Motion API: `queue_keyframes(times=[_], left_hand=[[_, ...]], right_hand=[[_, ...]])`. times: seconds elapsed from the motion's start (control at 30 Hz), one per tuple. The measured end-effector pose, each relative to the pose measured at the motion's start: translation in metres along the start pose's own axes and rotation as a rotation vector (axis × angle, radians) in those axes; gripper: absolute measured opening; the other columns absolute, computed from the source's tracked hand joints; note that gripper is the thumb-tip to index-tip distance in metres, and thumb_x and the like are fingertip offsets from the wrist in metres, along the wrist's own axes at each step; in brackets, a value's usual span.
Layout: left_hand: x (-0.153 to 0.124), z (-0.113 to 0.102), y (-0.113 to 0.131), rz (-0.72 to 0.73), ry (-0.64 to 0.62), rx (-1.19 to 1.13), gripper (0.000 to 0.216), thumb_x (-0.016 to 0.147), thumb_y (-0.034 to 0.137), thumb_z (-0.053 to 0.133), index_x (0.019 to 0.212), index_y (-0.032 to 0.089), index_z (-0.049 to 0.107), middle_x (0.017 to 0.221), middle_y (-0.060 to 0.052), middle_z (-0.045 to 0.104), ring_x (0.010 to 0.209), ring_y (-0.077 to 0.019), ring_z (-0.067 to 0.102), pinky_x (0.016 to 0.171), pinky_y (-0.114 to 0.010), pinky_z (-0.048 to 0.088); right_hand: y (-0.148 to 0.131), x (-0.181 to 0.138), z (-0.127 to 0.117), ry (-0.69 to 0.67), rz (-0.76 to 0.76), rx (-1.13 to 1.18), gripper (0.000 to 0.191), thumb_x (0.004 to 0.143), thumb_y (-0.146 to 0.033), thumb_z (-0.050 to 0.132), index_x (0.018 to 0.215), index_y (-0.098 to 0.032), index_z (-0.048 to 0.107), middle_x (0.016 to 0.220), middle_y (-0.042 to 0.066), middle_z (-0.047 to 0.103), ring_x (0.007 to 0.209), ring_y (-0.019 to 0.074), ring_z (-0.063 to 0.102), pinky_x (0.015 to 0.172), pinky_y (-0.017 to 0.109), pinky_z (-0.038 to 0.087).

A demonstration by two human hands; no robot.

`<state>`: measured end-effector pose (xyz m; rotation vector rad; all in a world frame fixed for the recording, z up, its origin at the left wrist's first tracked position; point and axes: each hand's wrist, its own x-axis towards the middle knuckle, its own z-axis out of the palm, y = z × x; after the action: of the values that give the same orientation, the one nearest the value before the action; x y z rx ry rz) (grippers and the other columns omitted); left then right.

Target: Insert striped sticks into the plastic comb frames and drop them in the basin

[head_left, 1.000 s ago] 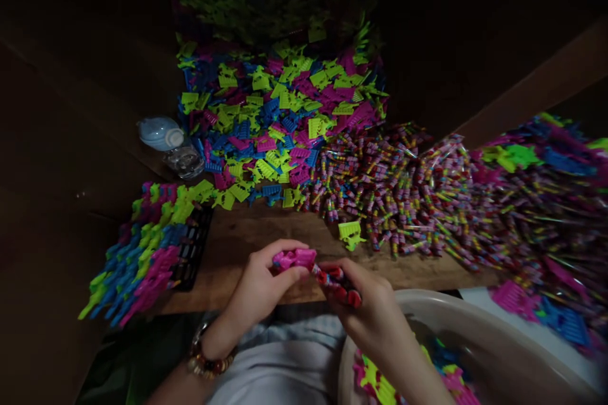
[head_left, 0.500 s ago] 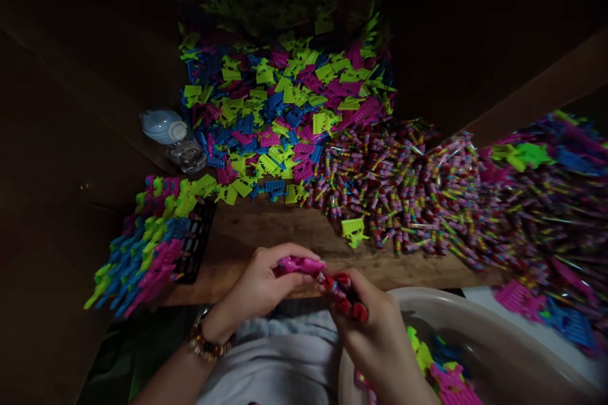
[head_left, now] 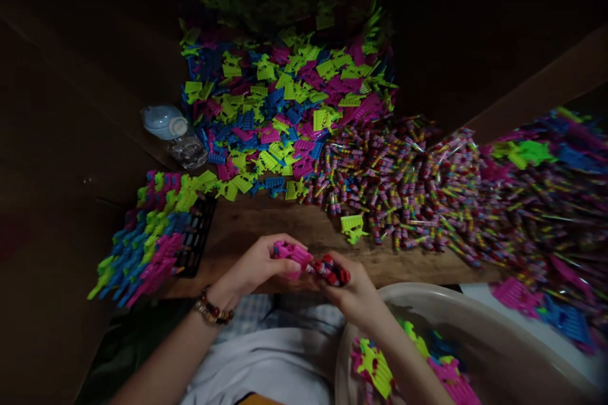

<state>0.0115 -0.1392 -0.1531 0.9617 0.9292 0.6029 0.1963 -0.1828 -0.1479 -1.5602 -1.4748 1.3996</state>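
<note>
My left hand [head_left: 260,267], with a beaded bracelet at the wrist, is closed round a pink plastic toy piece [head_left: 295,254]. Its shape is partly hidden by the thumb and fingers. Several small printed tubes with red ends [head_left: 329,270] are bunched in my right hand [head_left: 357,291], which is closed on them. One tube's tip meets the right end of the pink piece; whether it sits inside cannot be made out. Both hands are over the front edge of the wooden table [head_left: 266,228]. A lone yellow-green plastic piece [head_left: 352,226] lies beyond them.
Behind lies a heap of yellow, blue and pink pieces [head_left: 266,107]. Wrapped tubes [head_left: 403,183] spread to the right. At left, rows of pieces [head_left: 147,234] lie over a black rack [head_left: 197,247], near a clear bottle [head_left: 166,123]. A pale basin [head_left: 427,294] holds more pieces.
My right hand has moved up and slightly left with the tubes. The pink piece has turned, showing more of its broad side, and tilts down toward the tubes.
</note>
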Motion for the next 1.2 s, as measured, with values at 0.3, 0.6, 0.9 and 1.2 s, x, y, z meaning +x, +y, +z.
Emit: queue_keyframes(times=[0.3, 0.6, 0.9, 1.2], left_hand=[[0.010, -0.001, -0.032, -0.238, 0.139, -0.230, 0.040, 0.051, 0.021, 0.080, 0.087, 0.011, 0.066, 0.076, -0.005, 0.067, 0.063, -0.0138, 0.061, 0.060, -0.028, 0.051], [0.015, 0.017, -0.039, -0.147, 0.311, -0.179, 0.032, 0.051, 0.015, 0.077, 0.081, 0.012, 0.067, 0.075, -0.002, 0.067, 0.066, -0.0130, 0.059, 0.061, -0.024, 0.049], [0.013, 0.008, -0.038, -0.189, 0.218, -0.208, 0.038, 0.050, 0.022, 0.082, 0.083, 0.012, 0.067, 0.077, -0.004, 0.068, 0.067, -0.0143, 0.061, 0.063, -0.027, 0.050], [-0.014, -0.001, -0.027, -0.292, -0.097, -0.455, 0.033, 0.058, 0.022, 0.082, 0.086, 0.013, 0.066, 0.073, -0.004, 0.068, 0.055, -0.0102, 0.060, 0.054, -0.021, 0.048]], right_hand=[[0.030, 0.023, 0.002, -0.184, 0.169, 0.174, 0.029, 0.068, -0.041, 0.065, 0.065, -0.016, 0.052, 0.054, -0.003, 0.051, 0.045, 0.0079, 0.039, 0.044, 0.020, 0.032], [0.028, 0.018, 0.009, -0.006, 0.121, -0.023, 0.020, 0.067, -0.030, 0.060, 0.057, -0.020, 0.045, 0.050, -0.004, 0.045, 0.047, 0.0094, 0.038, 0.043, 0.020, 0.027], [0.038, 0.021, 0.008, -0.087, 0.121, -0.037, 0.018, 0.070, -0.031, 0.059, 0.061, -0.019, 0.048, 0.050, -0.005, 0.048, 0.045, 0.0093, 0.038, 0.042, 0.020, 0.029], [0.016, 0.000, 0.001, -0.203, 0.022, 0.034, 0.017, 0.071, -0.032, 0.066, 0.076, -0.017, 0.061, 0.066, -0.001, 0.061, 0.059, 0.0125, 0.052, 0.054, 0.021, 0.041]])
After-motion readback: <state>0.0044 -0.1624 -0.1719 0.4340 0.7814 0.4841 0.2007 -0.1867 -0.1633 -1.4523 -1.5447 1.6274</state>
